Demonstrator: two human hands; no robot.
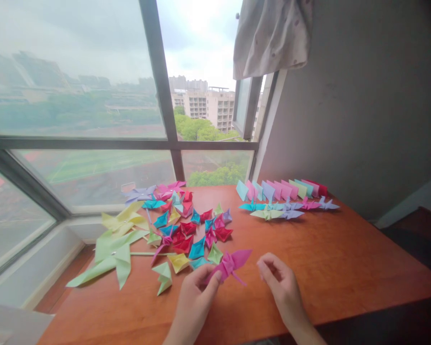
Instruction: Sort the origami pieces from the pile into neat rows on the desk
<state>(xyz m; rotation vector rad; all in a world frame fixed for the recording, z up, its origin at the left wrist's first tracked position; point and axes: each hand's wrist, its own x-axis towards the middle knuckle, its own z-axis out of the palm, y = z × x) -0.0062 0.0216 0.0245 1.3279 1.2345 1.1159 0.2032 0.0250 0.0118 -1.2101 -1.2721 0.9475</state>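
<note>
A magenta paper crane (230, 262) is pinched by one wing between the thumb and fingers of my left hand (198, 290). Its other wing points up and to the right, above the wooden table. To the right of the crane, and apart from it, my right hand (278, 280) is closed, its fingers curled toward the thumb with nothing showing in them. Just beyond my left hand lie folded paper boats, among them a yellow one (178, 262) and a light green one (215, 254). A bent light green paper piece (163, 278) rests to the left of that hand.
On the wooden table (330, 273), paper pinwheels (109, 254) lie at the left. At the back right, several paper cranes (268, 213) sit in front of a row of folded coloured papers (285, 190). A window (208, 143) and curtain (273, 38) are behind.
</note>
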